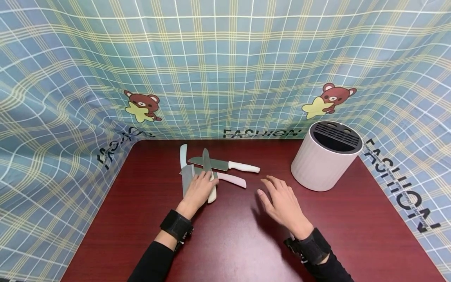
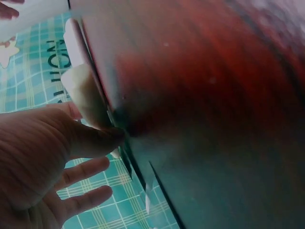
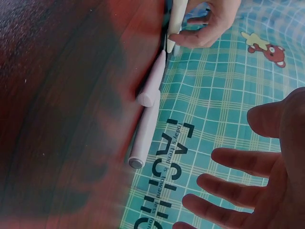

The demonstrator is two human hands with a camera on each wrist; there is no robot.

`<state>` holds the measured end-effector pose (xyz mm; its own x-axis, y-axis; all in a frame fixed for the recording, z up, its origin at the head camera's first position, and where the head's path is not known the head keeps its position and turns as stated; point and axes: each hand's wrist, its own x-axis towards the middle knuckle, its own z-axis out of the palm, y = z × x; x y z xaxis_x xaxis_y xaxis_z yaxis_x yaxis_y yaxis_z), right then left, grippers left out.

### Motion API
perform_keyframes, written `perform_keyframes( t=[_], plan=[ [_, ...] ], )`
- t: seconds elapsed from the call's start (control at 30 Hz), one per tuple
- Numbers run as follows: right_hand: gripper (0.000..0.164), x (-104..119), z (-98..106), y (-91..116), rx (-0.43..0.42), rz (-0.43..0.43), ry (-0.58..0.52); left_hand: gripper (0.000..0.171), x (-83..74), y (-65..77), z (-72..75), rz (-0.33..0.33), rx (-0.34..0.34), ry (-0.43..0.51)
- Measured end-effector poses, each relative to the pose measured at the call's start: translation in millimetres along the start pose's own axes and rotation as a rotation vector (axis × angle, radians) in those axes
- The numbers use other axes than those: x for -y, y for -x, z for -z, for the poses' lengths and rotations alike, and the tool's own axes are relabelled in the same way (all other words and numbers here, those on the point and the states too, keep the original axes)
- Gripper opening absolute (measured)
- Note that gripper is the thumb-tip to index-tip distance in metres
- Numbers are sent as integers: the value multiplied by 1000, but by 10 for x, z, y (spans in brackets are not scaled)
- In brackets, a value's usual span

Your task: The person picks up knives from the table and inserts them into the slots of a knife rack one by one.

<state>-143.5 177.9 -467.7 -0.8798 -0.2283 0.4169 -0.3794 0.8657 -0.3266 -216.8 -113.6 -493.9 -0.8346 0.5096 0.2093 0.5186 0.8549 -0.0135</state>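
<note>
The cream-handled knife (image 1: pixel 212 194) is held by its handle on the table (image 1: pixel 225 243), pinched between the thumb and fingers of the left hand (image 1: pixel 199 190). Its blade is pointed away from the person, across the blades of the pink-handled knife (image 1: pixel 231 179) and the white-handled knife (image 1: pixel 243 167). Just left of it, the blue-handled cleaver (image 1: pixel 188 176) is laid over the pink-handled knife's blade tip. Nothing is held by the right hand (image 1: pixel 283 203), whose fingers are spread loosely above the table, apart from the knives. Farther right, a white ribbed knife block (image 1: pixel 311 168) is topped with black slots. The table is bordered by plaid cloth (image 1: pixel 225 78), printed with bears.
</note>
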Motion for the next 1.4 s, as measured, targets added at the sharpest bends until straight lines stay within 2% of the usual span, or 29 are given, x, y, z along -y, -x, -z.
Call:
perform_keyframes(
  t=[0.33,0.63,0.93,1.2,1.4],
  plan=[
    [39,-19,-8,-4,-5,-11,0,34,11,-40,15,-36,-13,-46],
    [40,-11,6,8,10,-10,6,31,-3,-37,-2,-56,-3,-89],
    [41,-32,-4,31,42,-30,-3,29,14,-28,-1,-68,-17,-36],
    [41,-64,-9,71,27,-25,8,31,26,29,-42,-69,-18,-11],
    [42,-76,-16,78,23,-28,9,27,38,18,-17,-81,-67,0]
  ],
)
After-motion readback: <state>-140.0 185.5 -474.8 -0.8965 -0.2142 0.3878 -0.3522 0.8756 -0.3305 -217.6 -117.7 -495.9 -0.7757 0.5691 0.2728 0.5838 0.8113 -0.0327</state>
